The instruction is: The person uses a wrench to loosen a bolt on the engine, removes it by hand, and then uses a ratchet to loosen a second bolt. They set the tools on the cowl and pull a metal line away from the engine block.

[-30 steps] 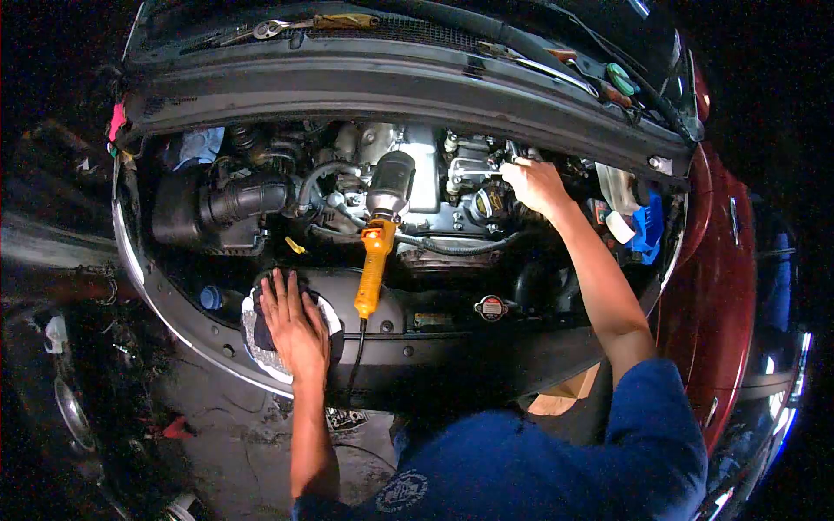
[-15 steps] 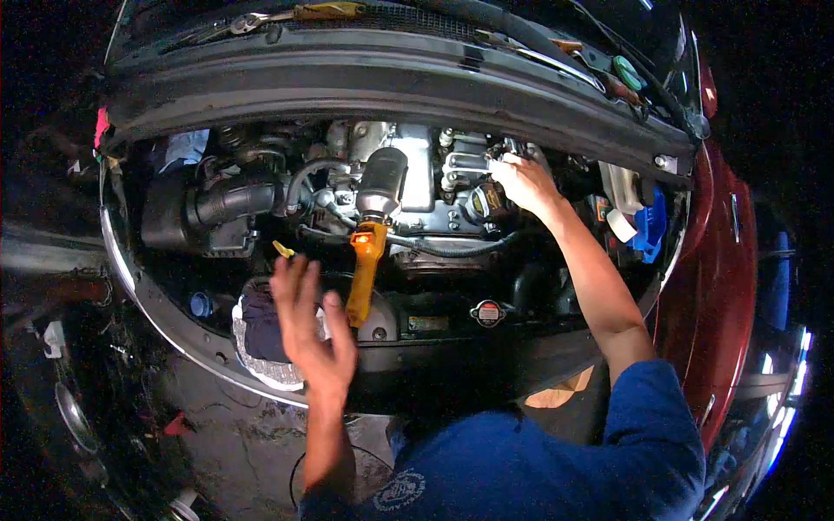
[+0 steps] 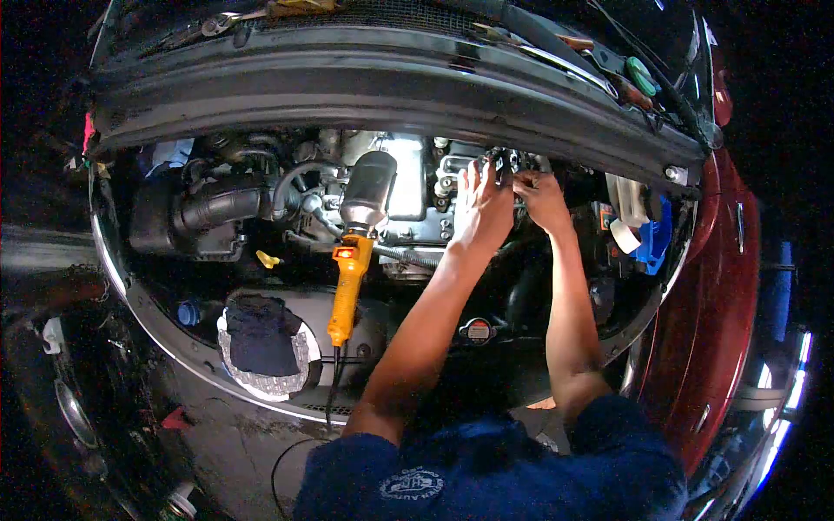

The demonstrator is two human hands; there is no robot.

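Both hands reach into the engine bay, side by side at the rear right of the engine. My left hand [image 3: 488, 208] lies over the engine with its fingers stretched forward, touching dark parts [image 3: 502, 161] below the cowl edge. Close beside it, my right hand [image 3: 543, 201] has thumb and fingers pinched together; whatever is between them is too small to make out. To the left, a lit work lamp with a yellow handle [image 3: 347, 295] lies across the engine, shining on the bright engine cover [image 3: 407, 178].
A dark cloth [image 3: 265, 339] lies on the front edge at left, near a yellow dipstick handle [image 3: 268, 260]. The radiator cap [image 3: 478, 331] sits at front centre. Tools, including a wrench [image 3: 569, 69], rest on the cowl. A blue object [image 3: 656, 234] is at right; a red car [image 3: 704, 321] stands beyond.
My left hand has moved from above the front edge by the lamp to the engine's rear right, beside my right hand. My right hand has shifted slightly right. The camera view has shifted a little.
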